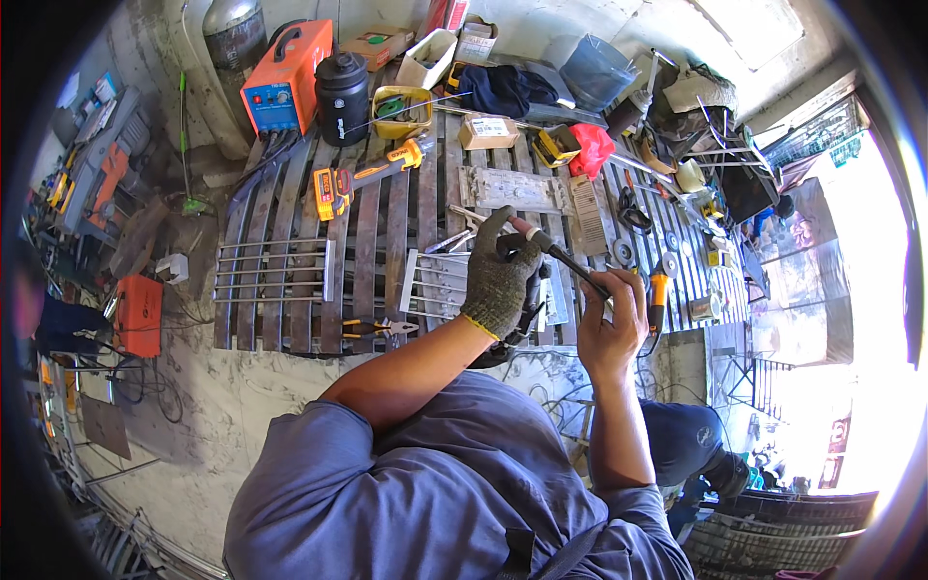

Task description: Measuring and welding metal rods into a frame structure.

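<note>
My right hand, bare, is closed around the rear of a welding torch with a slim black body and a pinkish nozzle. My left hand wears a dark knit glove with a yellow cuff. Its fingers are curled closed at the nozzle end, above the slatted metal table. Beside the glove lies a small light metal grille, partly hidden by my arm. Metal clamp pliers rest just behind it. To the left are a second barred grille and combination pliers.
A yellow cordless grinder, a black jug and an orange welding machine stand at the back left. A flat metal plate and small boxes lie behind my hands. Another grinder is at right. Cables trail on the floor.
</note>
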`<state>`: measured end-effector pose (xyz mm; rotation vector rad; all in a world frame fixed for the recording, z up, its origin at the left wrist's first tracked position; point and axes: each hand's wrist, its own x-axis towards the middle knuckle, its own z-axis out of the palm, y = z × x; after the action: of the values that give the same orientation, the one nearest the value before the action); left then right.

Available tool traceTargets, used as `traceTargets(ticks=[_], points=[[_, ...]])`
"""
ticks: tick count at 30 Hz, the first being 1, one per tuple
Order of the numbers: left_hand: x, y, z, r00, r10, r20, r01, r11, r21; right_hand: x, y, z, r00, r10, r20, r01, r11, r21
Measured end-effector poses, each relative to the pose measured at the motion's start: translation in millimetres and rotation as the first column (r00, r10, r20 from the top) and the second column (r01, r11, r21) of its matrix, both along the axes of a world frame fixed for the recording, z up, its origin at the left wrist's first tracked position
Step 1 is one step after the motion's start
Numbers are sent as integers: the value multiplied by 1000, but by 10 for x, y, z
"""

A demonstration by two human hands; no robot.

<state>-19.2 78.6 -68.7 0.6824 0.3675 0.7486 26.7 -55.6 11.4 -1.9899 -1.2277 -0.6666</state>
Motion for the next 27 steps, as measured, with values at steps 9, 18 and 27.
traceTargets(ticks=[9, 18, 27], points=[[-38, 33, -80, 994, -63, -86, 66, 997, 27, 132, 76, -163, 990, 76, -117, -71, 996, 48], [-122, 41, 184, 980, 197, -21, -173, 903, 393, 244, -87, -295, 969, 10, -249, 26, 990, 142], [-134, -5, 94, 974, 228, -15, -194, 859, 475, 60, -24, -47, 1000, -28, 10, 28, 999, -45]])
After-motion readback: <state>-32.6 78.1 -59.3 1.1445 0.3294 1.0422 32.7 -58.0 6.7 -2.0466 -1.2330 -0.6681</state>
